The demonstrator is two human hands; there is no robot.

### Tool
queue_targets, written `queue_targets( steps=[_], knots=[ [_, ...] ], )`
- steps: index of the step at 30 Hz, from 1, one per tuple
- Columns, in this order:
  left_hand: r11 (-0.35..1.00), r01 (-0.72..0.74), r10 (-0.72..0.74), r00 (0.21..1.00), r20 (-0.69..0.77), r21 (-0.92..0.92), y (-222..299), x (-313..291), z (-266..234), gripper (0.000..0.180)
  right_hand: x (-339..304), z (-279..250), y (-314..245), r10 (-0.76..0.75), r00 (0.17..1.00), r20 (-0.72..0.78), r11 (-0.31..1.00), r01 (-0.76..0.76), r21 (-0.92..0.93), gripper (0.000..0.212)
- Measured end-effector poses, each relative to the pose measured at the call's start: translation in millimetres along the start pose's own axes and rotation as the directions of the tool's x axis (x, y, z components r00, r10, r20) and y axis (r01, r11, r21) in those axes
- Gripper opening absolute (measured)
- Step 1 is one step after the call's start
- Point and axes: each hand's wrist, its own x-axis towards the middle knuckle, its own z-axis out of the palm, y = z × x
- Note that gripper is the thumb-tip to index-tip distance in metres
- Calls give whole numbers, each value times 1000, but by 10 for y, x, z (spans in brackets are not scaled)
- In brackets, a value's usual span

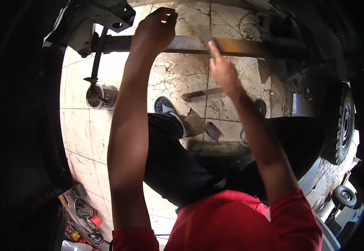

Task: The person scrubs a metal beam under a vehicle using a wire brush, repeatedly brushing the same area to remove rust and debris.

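A long metal beam (187, 44) runs crosswise ahead of me, grey in the middle and rusty orange toward the right. My right hand (224, 72) is closed around a slim, flat tool (207, 37) blurred by motion, with what look like short bristles along one edge. Its index finger lies stretched along the tool, which crosses over the beam. My left hand (157, 32) is raised at the beam's left part, fingers curled toward the thumb. Whatever they hold, if anything, is hidden; I cannot tell whether this hand touches the beam.
A dark bracket (102, 19) and a rod hang at upper left, above an open can (102, 97). On the cracked tiles (169, 69) lie a flat strip (201, 93) and a dark shard (212, 131). Wheels (346, 121) stand at right; mechanical parts (85, 215) lie lower left.
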Motion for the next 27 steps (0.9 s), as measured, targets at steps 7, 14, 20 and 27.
queue_targets(
  steps=[7, 14, 20, 27],
  knots=[
    [999, -8, 4, 996, 90, 42, 38, 29, 56, 38, -55, 91, 152, -57, 980, -189, 979, 18, -205, 66],
    [999, -20, 15, 993, 114, 42, 236, 62, 144, 40, -91, -275, 857, 74, 982, -176, 995, -86, -59, 73],
    [985, -158, 152, 985, 85, 68, -18, 106, 138, 36, -118, -508, 1056, 152, 975, -163, 979, -171, -111, 69],
    [993, -26, 16, 995, 94, 112, 258, -137, -63, 34, -310, -416, 1047, 222, 956, -194, 967, -190, 168, 62]
  ],
)
